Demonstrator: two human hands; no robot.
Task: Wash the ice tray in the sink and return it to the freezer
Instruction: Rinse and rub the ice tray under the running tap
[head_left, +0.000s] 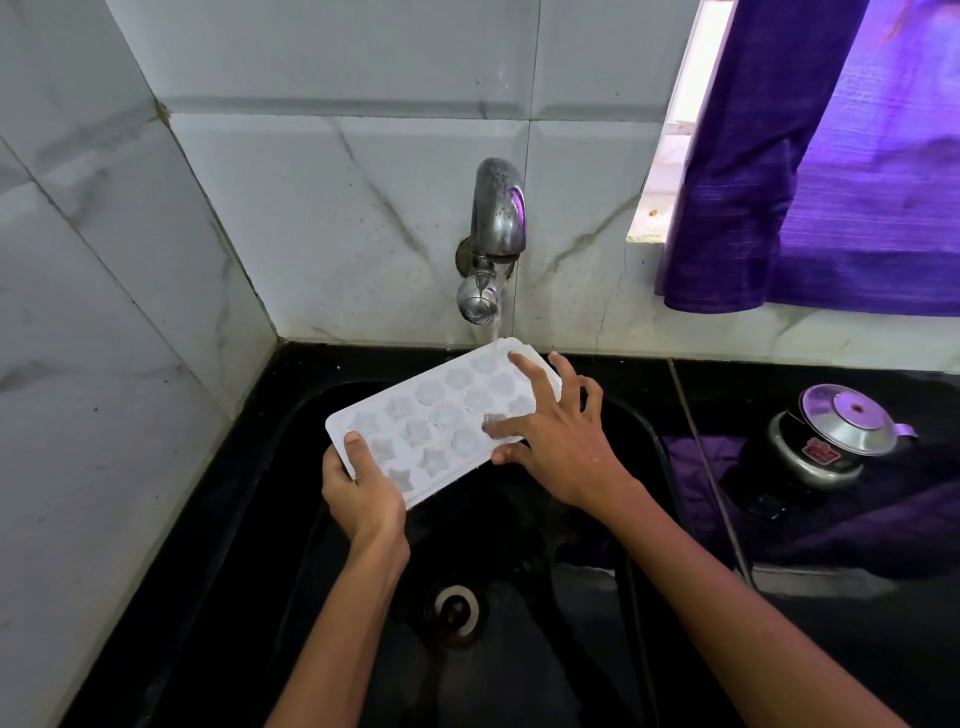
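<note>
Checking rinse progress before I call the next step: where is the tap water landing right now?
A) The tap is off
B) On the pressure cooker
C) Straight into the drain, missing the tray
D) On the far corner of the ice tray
D: the stream from the tap meets the far corner of the ice tray, held over the sink.

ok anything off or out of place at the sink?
Nothing stands out. The left hand grips the ice tray over the sink, tap water lands on its far edge, and the right hand rubs it.
</note>
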